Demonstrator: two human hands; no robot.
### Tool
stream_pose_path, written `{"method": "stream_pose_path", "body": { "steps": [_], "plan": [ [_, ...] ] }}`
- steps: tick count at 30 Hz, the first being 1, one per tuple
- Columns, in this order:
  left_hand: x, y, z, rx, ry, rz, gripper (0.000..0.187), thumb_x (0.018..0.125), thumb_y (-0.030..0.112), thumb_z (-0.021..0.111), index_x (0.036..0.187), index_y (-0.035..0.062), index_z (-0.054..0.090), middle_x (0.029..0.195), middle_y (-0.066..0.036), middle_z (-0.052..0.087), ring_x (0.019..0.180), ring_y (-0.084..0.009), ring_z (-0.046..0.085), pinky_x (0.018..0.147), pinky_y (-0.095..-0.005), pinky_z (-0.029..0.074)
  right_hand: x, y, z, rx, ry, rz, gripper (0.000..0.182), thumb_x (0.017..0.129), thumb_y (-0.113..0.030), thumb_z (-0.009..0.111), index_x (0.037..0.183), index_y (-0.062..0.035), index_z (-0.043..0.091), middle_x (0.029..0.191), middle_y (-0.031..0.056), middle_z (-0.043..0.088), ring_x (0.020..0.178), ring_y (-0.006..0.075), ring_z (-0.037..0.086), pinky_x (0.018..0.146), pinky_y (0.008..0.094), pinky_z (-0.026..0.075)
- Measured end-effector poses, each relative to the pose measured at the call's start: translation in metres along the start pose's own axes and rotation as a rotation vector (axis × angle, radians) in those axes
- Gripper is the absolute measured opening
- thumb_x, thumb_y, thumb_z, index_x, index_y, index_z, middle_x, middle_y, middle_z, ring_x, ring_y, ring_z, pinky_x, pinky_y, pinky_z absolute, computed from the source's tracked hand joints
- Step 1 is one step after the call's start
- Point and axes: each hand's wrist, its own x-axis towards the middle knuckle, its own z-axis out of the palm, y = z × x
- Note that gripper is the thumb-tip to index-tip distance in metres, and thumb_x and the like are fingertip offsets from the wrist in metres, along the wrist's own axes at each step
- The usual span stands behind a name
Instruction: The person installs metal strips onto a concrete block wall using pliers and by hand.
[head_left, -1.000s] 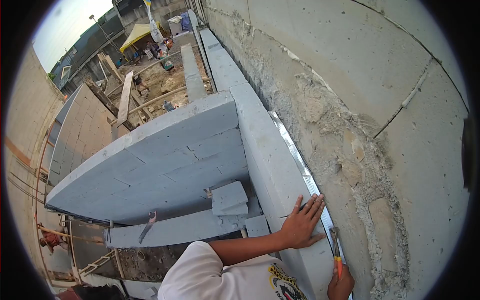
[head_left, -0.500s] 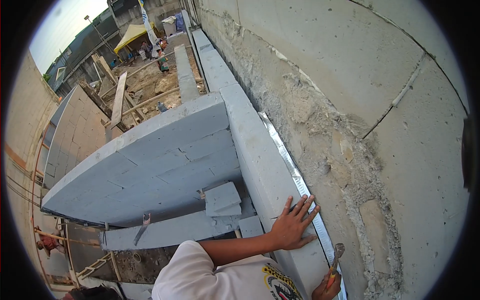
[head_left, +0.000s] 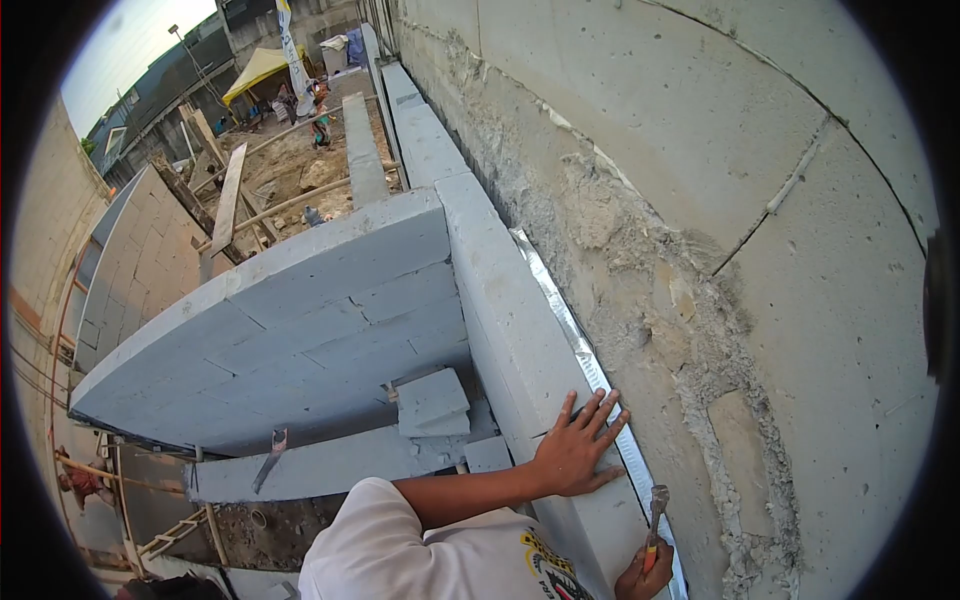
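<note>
My left hand [head_left: 580, 445] lies flat with spread fingers on top of the grey block wall [head_left: 505, 290], its fingertips at a shiny silver strip [head_left: 580, 345]. The strip runs along the block wall's edge beside the rough concrete wall. Lower down, my right hand [head_left: 643, 575] is closed around the orange handle of a hammer [head_left: 657, 508]. The hammer's metal head points up, over or close to the strip; whether it touches cannot be told.
A rough concrete wall [head_left: 800, 330] rises on the right. Left is a block partition [head_left: 340, 310], with a plank [head_left: 340, 460] below it bearing loose blocks [head_left: 432, 403] and a handsaw-like tool [head_left: 270, 460]. A person [head_left: 85, 482] is at lower left; a yellow canopy [head_left: 255, 72] stands far off.
The view has shifted slightly, so the walls appear a little further left. My left hand stays flat on the wall; the hammer in my right hand stands slightly more upright.
</note>
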Motion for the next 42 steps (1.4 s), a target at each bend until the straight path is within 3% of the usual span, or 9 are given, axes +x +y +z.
{"method": "stream_pose_path", "body": {
  "steps": [14,16,23,26,30,32,34,38,42],
  "plan": [
    [-0.002,-0.002,0.001,-0.034,0.022,0.040,0.082,0.095,0.066,0.053,0.160,0.0182,0.037,0.169,-0.021,0.020,0.156,-0.0391,0.020,0.124,-0.0657,0.005,-0.011,0.004,0.006,-0.075,0.061,-0.058,0.022,0.099,-0.012,0.063,0.110,0.0062,0.066,0.101,0.0270,0.068,0.084,0.0454,0.065,0.073,0.0501,0.054],
    [-0.002,-0.002,-0.001,-0.025,0.006,0.035,0.081,0.095,0.066,0.054,0.160,0.0198,0.038,0.169,-0.021,0.020,0.156,-0.0391,0.020,0.124,-0.0658,0.005,-0.013,-0.001,0.001,-0.010,-0.045,0.227,0.022,0.100,-0.015,0.061,0.110,0.0039,0.067,0.096,0.0247,0.067,0.082,0.0446,0.064,0.071,0.0499,0.052],
    [-0.002,-0.002,-0.001,0.003,0.005,0.051,0.080,0.095,0.063,0.056,0.160,0.0202,0.038,0.169,-0.021,0.020,0.156,-0.0388,0.021,0.124,-0.0664,0.007,-0.030,-0.033,-0.028,-0.026,0.051,0.272,0.023,0.100,-0.020,0.060,0.102,0.0024,0.066,0.086,0.0209,0.063,0.076,0.0413,0.060,0.067,0.0489,0.049],
    [-0.001,0.000,-0.006,0.023,0.014,0.053,0.079,0.095,0.062,0.058,0.158,0.0185,0.041,0.168,-0.021,0.023,0.155,-0.0395,0.022,0.123,-0.0671,0.008,-0.081,-0.017,-0.039,-0.080,0.042,0.508,0.026,0.102,-0.025,0.061,0.099,0.0002,0.065,0.078,0.0161,0.059,0.067,0.0278,0.052,0.062,0.0441,0.044],
    [-0.002,0.004,-0.006,-0.025,0.067,0.062,0.080,0.091,0.060,0.064,0.154,0.0145,0.047,0.162,-0.020,0.035,0.152,-0.0414,0.029,0.121,-0.0692,0.013,-0.117,-0.001,-0.055,-0.154,0.056,0.684,0.024,0.099,-0.024,0.067,0.104,-0.0019,0.058,0.076,0.0151,0.057,0.064,0.0256,0.048,0.061,0.0454,0.043],
    [-0.005,0.012,-0.008,-0.069,0.116,0.128,0.078,0.089,0.051,0.071,0.151,0.0100,0.048,0.158,-0.021,0.039,0.149,-0.0421,0.033,0.120,-0.0687,0.015,-0.068,-0.051,-0.079,-0.047,0.159,0.822,0.021,0.080,-0.006,0.077,0.093,0.0006,0.061,0.084,0.0184,0.060,0.072,0.0387,0.061,0.064,0.0424,0.049],
    [-0.008,0.026,-0.008,-0.215,0.080,0.285,0.077,0.085,0.040,0.080,0.149,0.0086,0.049,0.153,-0.021,0.046,0.145,-0.0449,0.037,0.116,-0.0677,0.024,-0.089,-0.049,-0.089,-0.214,0.101,0.769,0.033,0.069,-0.009,0.085,0.089,-0.0018,0.060,0.081,0.0145,0.055,0.066,0.0375,0.057,0.057,0.0446,0.045],
    [-0.008,0.078,-0.002,-0.429,-0.188,0.659,0.074,0.081,0.030,0.083,0.142,0.0015,0.055,0.149,-0.025,0.049,0.143,-0.0467,0.041,0.115,-0.0574,0.037,-0.103,-0.081,-0.099,-0.056,0.217,1.194,0.044,0.075,-0.032,0.091,0.091,-0.0023,0.063,0.077,0.0137,0.065,0.058,0.0316,0.065,0.055,0.0398,0.052],
    [-0.004,0.125,0.017,-0.430,-0.360,0.934,0.078,0.079,0.029,0.084,0.143,-0.0022,0.054,0.150,-0.026,0.048,0.142,-0.0477,0.043,0.115,-0.0577,0.037,-0.129,-0.095,-0.117,0.017,0.276,1.450,0.068,0.074,-0.050,0.090,0.113,-0.0030,0.061,0.082,0.0162,0.072,0.079,0.0360,0.073,0.073,0.0423,0.056]
  ]
}}
